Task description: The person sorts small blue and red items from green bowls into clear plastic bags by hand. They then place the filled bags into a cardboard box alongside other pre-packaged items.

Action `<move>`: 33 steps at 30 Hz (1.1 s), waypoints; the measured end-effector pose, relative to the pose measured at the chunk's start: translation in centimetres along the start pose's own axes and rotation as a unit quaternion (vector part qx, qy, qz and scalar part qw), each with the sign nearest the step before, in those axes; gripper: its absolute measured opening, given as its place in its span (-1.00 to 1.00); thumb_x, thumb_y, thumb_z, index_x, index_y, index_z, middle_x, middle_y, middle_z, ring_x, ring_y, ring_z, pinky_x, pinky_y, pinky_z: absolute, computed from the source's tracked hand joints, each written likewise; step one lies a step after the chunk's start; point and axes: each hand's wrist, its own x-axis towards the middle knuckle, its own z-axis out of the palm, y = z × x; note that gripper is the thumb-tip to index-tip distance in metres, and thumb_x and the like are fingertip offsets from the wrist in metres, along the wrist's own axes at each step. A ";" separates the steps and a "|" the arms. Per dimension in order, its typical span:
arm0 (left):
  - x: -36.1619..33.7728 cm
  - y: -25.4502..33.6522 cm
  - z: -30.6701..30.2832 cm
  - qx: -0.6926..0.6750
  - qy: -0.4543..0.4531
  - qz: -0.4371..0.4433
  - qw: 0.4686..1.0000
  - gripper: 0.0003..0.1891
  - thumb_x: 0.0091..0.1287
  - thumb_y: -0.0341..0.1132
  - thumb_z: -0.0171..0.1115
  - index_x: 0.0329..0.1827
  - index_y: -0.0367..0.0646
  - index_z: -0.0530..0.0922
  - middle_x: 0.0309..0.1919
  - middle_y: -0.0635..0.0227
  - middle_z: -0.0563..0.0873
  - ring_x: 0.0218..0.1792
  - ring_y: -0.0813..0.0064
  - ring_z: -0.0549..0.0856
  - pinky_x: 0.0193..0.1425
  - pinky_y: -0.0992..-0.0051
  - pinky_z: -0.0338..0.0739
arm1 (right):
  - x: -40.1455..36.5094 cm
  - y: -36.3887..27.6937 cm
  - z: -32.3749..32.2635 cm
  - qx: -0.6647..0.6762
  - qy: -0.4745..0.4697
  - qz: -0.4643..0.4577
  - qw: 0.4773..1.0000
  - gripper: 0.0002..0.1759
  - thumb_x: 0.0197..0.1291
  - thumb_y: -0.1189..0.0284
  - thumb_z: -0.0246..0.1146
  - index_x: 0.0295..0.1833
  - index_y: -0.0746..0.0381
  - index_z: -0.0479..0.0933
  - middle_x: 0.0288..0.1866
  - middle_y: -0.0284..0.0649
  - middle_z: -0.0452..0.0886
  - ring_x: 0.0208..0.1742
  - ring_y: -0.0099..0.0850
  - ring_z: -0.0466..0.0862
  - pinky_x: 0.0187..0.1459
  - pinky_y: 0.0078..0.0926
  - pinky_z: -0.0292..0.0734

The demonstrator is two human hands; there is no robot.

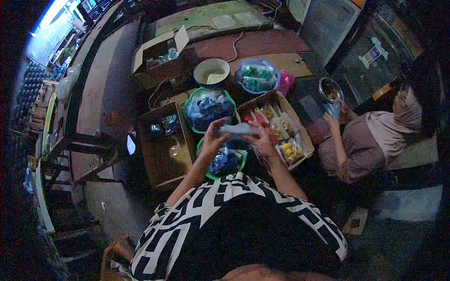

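Observation:
Both my hands hold a clear plastic bag [238, 129] stretched between them. My left hand [214, 137] pinches its left end, and my right hand [260, 138] grips the right end. Behind the bag stands a green-rimmed basin [188, 114] of blue items in plastic. A second green-rimmed basin [243, 162], with more blue items, lies below my hands. Right of my right hand, a cardboard box [303, 136] holds bagged yellow and red pieces. An open cardboard box [161, 157] with a few small plastic packets is to the left.
A white bowl [212, 65] and a blue basin [276, 70] of green items stand farther back, near another open box [154, 49]. At the right, a seated co-worker [358, 143] holds a plastic bag by a round metal tray [323, 84]. A wooden bench [101, 93] runs along the left.

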 end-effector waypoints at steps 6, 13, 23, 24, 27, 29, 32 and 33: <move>-0.4 0.9 0.9 -0.030 0.032 -0.060 0.997 -0.35 -0.06 -0.56 0.33 0.15 -0.18 0.26 0.03 0.23 0.43 -0.07 0.50 0.50 0.02 0.51 0.43 | 0.1 -1.7 -0.2 -0.059 0.017 -0.044 0.997 -0.32 -0.06 0.49 0.32 0.20 0.27 0.19 0.07 -0.22 0.42 0.00 -0.41 0.47 0.06 -0.44 0.36; -0.6 1.4 0.7 -0.003 -0.011 -0.038 0.999 -0.37 -0.02 -0.55 0.31 0.16 -0.18 0.26 -0.17 0.31 0.50 -0.20 0.53 0.54 -0.06 0.55 0.46 | 0.6 -3.2 -1.4 0.035 0.040 0.025 0.998 -0.62 0.13 0.55 0.11 0.09 0.27 0.29 -0.01 -0.22 0.48 -0.04 -0.42 0.49 0.03 -0.46 0.38; -0.8 1.0 0.3 -0.041 -0.036 -0.091 0.994 -0.45 0.03 -0.54 0.27 0.13 -0.23 0.30 -0.21 0.31 0.56 -0.16 0.50 0.55 -0.06 0.50 0.49 | 1.9 -5.4 -2.1 0.090 -0.018 -0.075 0.993 -0.65 0.21 0.40 0.02 0.10 0.26 0.29 -0.03 -0.17 0.49 -0.03 -0.40 0.50 -0.02 -0.45 0.43; -0.8 0.9 0.2 -0.036 -0.032 -0.072 0.996 -0.47 0.04 -0.54 0.27 0.11 -0.20 0.33 -0.16 0.30 0.56 -0.12 0.48 0.55 -0.06 0.47 0.49 | 2.3 -6.5 -1.9 0.148 0.020 -0.008 0.989 -0.63 0.24 0.32 -0.02 0.11 0.27 0.29 -0.03 -0.19 0.48 -0.01 -0.41 0.49 0.02 -0.42 0.40; -0.5 0.6 0.2 -0.085 -0.026 -0.056 0.995 -0.47 0.05 -0.53 0.27 0.13 -0.18 0.32 -0.18 0.31 0.55 -0.17 0.50 0.56 -0.07 0.48 0.49 | 2.3 -3.9 -2.6 0.211 0.021 0.081 0.974 -0.58 0.24 0.27 -0.01 0.13 0.29 0.28 -0.04 -0.19 0.48 -0.02 -0.41 0.50 0.04 -0.40 0.38; -0.4 0.6 0.2 -0.086 -0.021 -0.073 0.993 -0.46 0.04 -0.53 0.27 0.14 -0.18 0.30 -0.18 0.32 0.55 -0.19 0.51 0.56 -0.08 0.49 0.50 | 2.3 -2.8 -2.6 0.215 -0.017 0.106 0.971 -0.57 0.22 0.29 0.04 0.14 0.29 0.26 -0.04 -0.18 0.48 -0.05 -0.41 0.51 0.03 -0.41 0.38; -0.2 -0.2 0.0 -0.069 -0.026 -0.078 0.994 -0.44 0.04 -0.54 0.26 0.15 -0.19 0.28 -0.20 0.33 0.55 -0.21 0.51 0.57 -0.09 0.49 0.51 | 2.6 -2.6 -1.5 -0.061 -0.065 -0.018 0.996 -0.56 0.07 0.49 0.20 0.10 0.25 0.29 -0.13 -0.20 0.53 -0.17 -0.45 0.56 -0.12 -0.50 0.47; -0.2 -0.3 0.0 -0.050 -0.039 -0.063 0.996 -0.43 0.05 -0.55 0.26 0.15 -0.19 0.27 -0.21 0.33 0.55 -0.21 0.51 0.57 -0.10 0.49 0.51 | 2.9 -2.7 -1.6 -0.025 0.001 0.026 0.999 -0.63 0.06 0.48 0.22 0.01 0.25 0.35 -0.20 -0.24 0.55 -0.21 -0.48 0.56 -0.16 -0.52 0.47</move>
